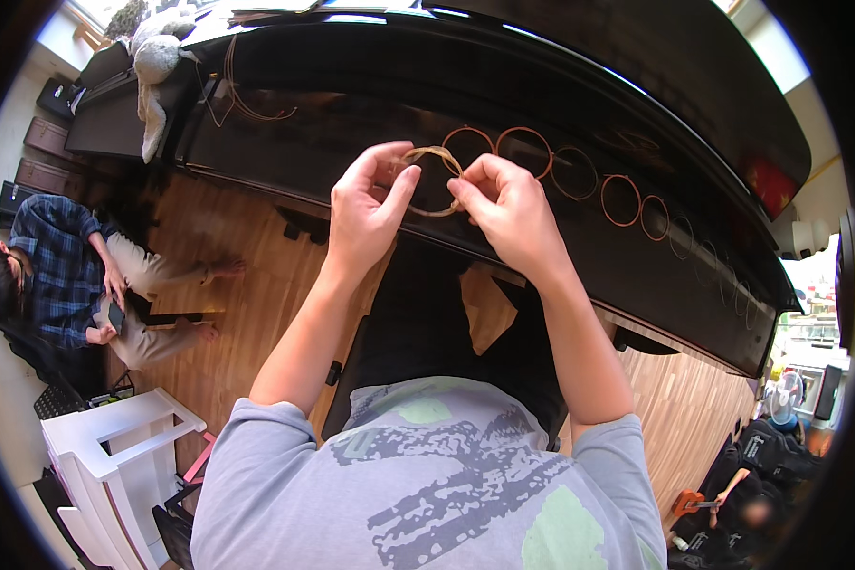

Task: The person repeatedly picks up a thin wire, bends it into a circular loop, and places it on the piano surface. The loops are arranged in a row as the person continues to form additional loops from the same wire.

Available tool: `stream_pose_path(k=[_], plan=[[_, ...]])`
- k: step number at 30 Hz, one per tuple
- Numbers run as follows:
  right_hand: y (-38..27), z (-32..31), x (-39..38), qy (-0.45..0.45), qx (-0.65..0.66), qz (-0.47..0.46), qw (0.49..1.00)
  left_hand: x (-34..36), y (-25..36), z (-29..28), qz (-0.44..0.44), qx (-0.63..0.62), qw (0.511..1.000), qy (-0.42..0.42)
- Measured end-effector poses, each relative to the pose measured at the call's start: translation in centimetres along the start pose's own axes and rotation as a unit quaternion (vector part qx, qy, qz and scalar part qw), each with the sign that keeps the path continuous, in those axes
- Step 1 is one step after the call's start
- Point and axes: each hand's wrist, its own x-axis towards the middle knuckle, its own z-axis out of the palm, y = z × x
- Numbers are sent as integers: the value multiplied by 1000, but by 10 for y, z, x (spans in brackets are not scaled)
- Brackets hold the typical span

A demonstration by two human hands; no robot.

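My left hand [373, 206] and my right hand [498, 201] are raised in front of a long glossy black piano-like surface [304, 171], each with fingers pinched on a tan coiled loop [430, 150], one at either side of it. Behind the loop and to its right, a row of thin rings lies along the black surface, among them copper-coloured ones [620, 177] and darker, fainter ones [577, 198]. A loose copper-coloured coil [247, 109] lies farther left, beside a grey plush toy [159, 59].
A seated person [47, 256] in plaid holds a phone at left, above white wooden furniture [95, 437]. Wooden floor [228, 323] shows below. At right are a fan [786, 399], black bags [774, 446], and a person's hand [731, 489] by an orange stringed instrument [689, 503].
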Motion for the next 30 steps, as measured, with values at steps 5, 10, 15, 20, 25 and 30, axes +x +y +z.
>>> stream_pose_path(k=[5, 10, 15, 20, 25, 30], plan=[[-7, 17, 41, 10, -48, 13, 999, 11, -10, -16, 117, 187, 969, 112], [-5, 34, 72, 80, -176, -31, 981, 12, -17, -21, 198, 330, 922, 31], [-7, 40, 85, 92, -315, -48, 943, 21, -33, -17, 217, 367, 905, 4], [-6, 32, 76, 172, -398, -97, 896, 27, -33, -12, 215, 366, 905, 15], [-7, -1, 41, 273, -336, -184, 883, 31, -30, -11, 204, 360, 910, 24], [25, 1, -3, 178, -355, -241, 886, 32, -26, -3, 195, 349, 916, 33]])
